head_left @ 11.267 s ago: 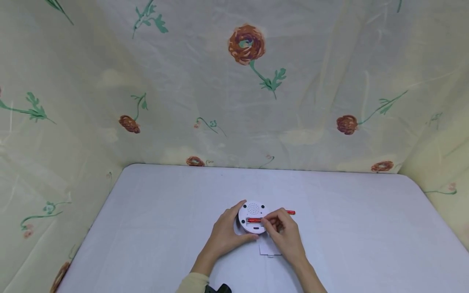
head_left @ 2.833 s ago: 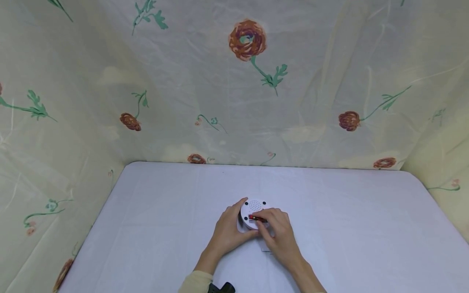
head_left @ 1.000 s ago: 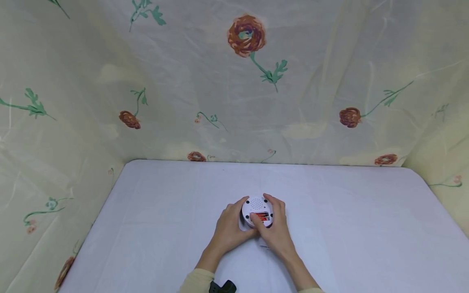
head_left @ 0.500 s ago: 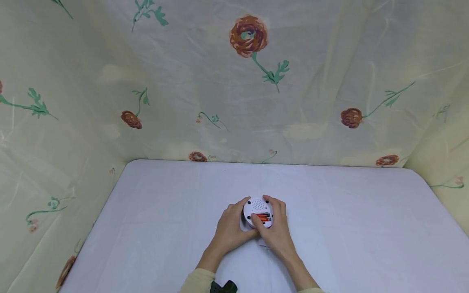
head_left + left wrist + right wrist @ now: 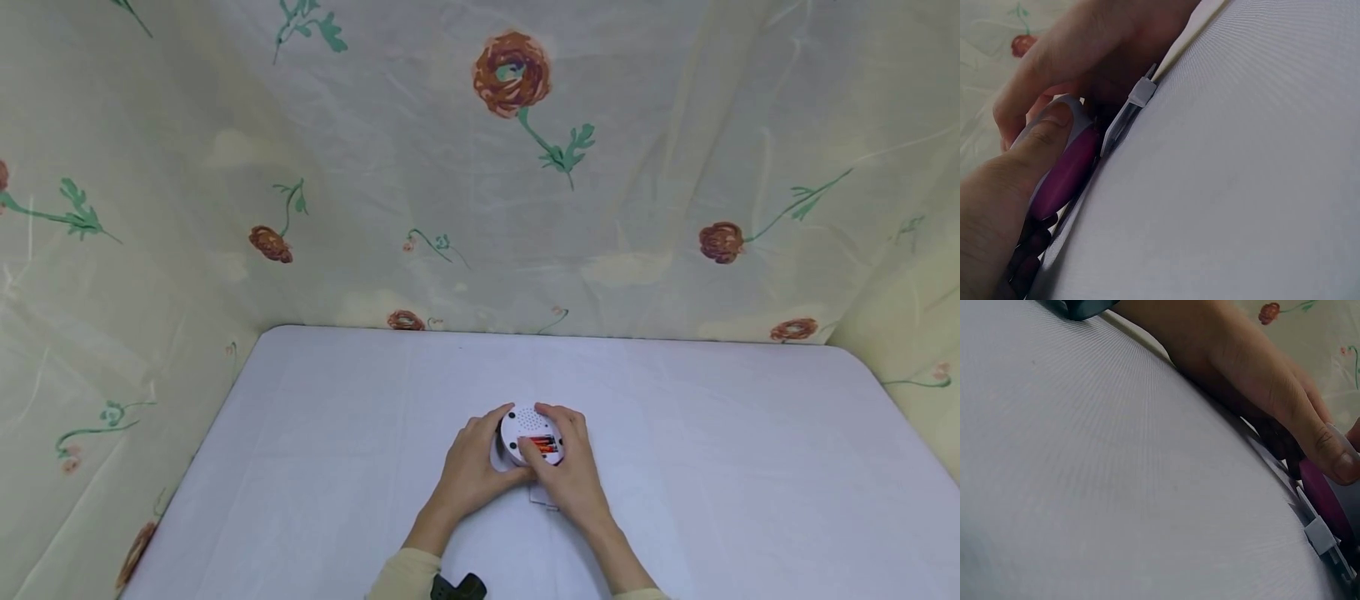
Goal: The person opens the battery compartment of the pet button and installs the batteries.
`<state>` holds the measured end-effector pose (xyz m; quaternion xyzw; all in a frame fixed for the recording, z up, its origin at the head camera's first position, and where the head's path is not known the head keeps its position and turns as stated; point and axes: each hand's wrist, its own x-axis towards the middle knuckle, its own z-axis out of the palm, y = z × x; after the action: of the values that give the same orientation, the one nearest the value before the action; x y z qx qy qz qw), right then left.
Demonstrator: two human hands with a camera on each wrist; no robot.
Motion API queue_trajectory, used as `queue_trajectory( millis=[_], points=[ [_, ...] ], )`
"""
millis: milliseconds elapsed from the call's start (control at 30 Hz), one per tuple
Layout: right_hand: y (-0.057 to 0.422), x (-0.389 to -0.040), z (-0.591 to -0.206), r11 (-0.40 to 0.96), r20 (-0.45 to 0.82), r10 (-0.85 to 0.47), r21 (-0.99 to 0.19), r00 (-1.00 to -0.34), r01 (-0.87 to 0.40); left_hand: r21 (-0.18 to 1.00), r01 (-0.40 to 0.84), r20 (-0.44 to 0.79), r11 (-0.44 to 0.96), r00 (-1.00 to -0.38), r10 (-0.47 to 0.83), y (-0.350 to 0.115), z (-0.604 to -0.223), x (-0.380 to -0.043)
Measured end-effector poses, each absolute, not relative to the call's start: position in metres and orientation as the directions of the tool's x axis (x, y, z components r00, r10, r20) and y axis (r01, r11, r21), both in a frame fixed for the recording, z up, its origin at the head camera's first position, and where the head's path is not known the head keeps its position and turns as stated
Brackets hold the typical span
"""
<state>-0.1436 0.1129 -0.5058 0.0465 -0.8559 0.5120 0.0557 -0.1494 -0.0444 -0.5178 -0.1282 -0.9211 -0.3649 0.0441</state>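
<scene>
A round white device (image 5: 530,419) with speaker holes and dark feet lies face down on the table; a purple band (image 5: 1069,172) shows on its side. In its uncovered compartment are two red-and-black batteries (image 5: 543,444) side by side. My left hand (image 5: 468,467) grips the left of the device, with fingers around the far rim and thumb along the near edge. From the right, my right hand (image 5: 572,467) holds it, its thumb on the face beside the batteries and its fingers over the far right rim. A flat white battery cover (image 5: 542,496) lies in front, partly hidden by the right hand.
A white cloth covers the table (image 5: 337,417). Behind and at both sides hangs a flowered curtain (image 5: 375,167). A black wrist camera (image 5: 459,587) sits at the left wrist, beside a light sleeve (image 5: 405,577).
Eleven seconds ago one red battery lay on the table; now two are in the compartment. The right hand has gone from handling a battery to holding the device, which has shifted slightly right.
</scene>
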Motion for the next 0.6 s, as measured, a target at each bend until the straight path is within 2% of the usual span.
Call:
queue_trajectory(
  millis=[267,600],
  points=[
    [0.1174,-0.1462,-0.5085,0.467,0.191,-0.018,-0.866,-0.981,-0.177,0.660,0.269,0.173,0.701,-0.963,0.206,-0.0447,-0.5178,-0.1491],
    [0.1174,-0.1468,-0.5098,0.459,0.179,-0.019,-0.872,-0.984,-0.168,0.656,0.266,0.169,0.706,-0.964,0.206,-0.0449,-0.5190,-0.1497]
  ],
)
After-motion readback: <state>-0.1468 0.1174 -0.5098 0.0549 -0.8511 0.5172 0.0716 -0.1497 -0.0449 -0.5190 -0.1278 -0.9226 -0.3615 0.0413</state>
